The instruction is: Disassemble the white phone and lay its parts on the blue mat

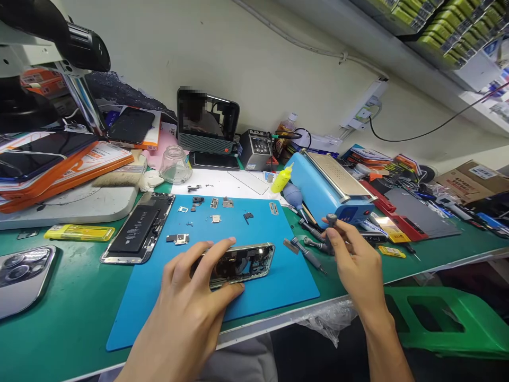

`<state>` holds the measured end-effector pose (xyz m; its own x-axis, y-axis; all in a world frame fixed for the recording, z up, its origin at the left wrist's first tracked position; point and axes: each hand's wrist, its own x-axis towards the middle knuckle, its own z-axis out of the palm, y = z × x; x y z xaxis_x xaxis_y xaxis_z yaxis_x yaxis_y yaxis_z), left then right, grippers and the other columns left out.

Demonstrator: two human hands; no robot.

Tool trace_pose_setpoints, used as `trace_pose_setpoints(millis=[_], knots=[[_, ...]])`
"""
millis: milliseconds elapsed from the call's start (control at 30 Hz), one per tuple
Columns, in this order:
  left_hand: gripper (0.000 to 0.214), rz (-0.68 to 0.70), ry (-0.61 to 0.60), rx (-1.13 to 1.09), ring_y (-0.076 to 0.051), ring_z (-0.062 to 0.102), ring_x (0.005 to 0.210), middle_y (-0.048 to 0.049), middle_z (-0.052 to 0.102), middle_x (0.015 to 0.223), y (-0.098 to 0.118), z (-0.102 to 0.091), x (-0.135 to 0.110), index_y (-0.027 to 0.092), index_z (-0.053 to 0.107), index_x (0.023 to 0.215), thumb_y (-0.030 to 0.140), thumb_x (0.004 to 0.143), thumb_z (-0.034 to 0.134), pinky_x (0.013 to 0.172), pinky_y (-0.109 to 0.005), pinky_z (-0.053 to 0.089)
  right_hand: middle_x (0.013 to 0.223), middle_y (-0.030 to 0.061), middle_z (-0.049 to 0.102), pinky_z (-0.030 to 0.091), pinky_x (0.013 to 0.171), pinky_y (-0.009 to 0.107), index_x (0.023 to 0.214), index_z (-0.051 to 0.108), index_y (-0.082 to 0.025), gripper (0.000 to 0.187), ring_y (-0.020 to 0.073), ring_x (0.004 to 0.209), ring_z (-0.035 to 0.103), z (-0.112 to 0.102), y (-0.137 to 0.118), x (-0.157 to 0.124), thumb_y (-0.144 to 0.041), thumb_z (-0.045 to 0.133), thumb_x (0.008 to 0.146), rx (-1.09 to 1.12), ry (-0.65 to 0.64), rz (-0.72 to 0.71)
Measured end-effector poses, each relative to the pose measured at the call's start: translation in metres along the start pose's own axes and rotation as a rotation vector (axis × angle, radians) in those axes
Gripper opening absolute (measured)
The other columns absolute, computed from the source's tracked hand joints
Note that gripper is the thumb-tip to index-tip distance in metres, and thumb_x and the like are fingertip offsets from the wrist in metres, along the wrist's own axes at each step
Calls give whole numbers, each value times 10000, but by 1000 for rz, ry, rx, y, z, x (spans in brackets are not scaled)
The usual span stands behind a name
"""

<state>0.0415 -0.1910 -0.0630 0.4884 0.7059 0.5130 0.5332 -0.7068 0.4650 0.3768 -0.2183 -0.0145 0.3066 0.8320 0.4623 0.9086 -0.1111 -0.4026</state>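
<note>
My left hand (194, 297) grips an opened phone housing (242, 265), tilted up on its long edge on the blue mat (274, 297). Its inside faces away from my palm, partly behind my fingers. Off the mat's right side, my right hand (360, 260) pinches a small dark screwdriver (331, 218) by its handle; the lower end is hidden by my fingers. More screwdrivers (312, 259) lie just left of that hand. Small phone parts, among them a metal shield (228, 202) and a camera module (198, 200), are spread over the mat's far half.
A phone part with a battery (137, 231) lies left of the mat, beside a yellow case (79, 232) and a triple-camera phone (26, 278). Behind stand a glass jar (175, 167), a blue heating machine (324, 183) and a blower bulb (293, 195). A green stool (449, 318) is below right.
</note>
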Motion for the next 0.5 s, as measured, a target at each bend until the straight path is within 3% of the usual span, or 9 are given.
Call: trace_pose_setpoints(millis=[200, 367, 500], knots=[[340, -14, 6, -15, -397, 420, 1514, -8, 461, 1720, 1, 0, 1, 390, 832, 1147, 112, 984, 722, 1215, -642, 368, 1061, 15, 821, 558, 724, 335, 1037, 839, -339, 320, 242, 981, 782, -9, -2, -1, -569, 617, 1055, -123, -230, -120], [356, -12, -1, -5, -389, 425, 1522, -11, 464, 1721, 2, -1, 1, 384, 828, 1147, 93, 1007, 677, 1191, -643, 399, 1221, 49, 815, 588, 766, 353, 1206, 808, -308, 395, 257, 1069, 795, -8, -1, -6, -511, 480, 1122, -228, -233, -139], [367, -13, -6, 11, -396, 445, 1508, -11, 466, 1714, 2, -2, 1, 386, 835, 1149, 88, 995, 687, 1169, -630, 420, 1264, 33, 794, 541, 624, 333, 1261, 784, -295, 404, 224, 924, 806, -9, 10, -4, -473, 444, 1133, -409, -215, -141]])
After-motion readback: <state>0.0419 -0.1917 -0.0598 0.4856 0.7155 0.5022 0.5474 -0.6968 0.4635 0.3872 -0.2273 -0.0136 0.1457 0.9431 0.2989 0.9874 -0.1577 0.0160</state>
